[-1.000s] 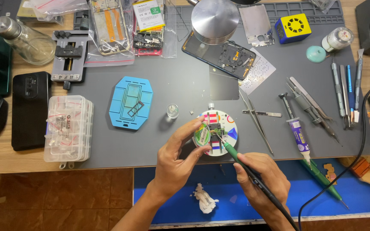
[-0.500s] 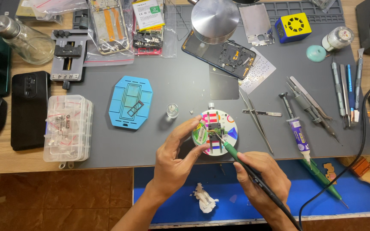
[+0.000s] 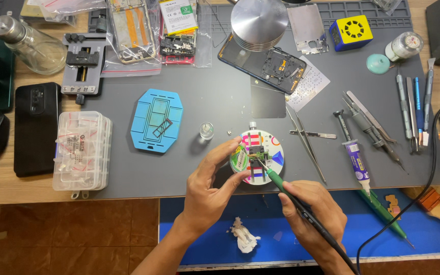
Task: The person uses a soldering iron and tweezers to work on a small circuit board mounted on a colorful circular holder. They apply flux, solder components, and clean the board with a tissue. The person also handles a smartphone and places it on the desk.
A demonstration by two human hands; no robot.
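White and striped in bright colours, the round holder (image 3: 258, 163) clamps a small board; your left hand (image 3: 210, 193) steadies it, your right hand (image 3: 309, 216) grips a green-tipped soldering iron (image 3: 286, 191).

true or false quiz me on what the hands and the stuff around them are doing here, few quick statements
1. The right hand holds a green-handled soldering iron with its tip at the small part clamped on the round white fixture. True.
2. The left hand rests on the blue plastic plate. False: it grips the round fixture's edge; the blue plate lies apart, to its left.
3. A crumpled white wipe lies on the blue mat between the forearms. True.
4. The tweezers are pinched in the left hand. False: they lie loose on the grey mat, right of the fixture.
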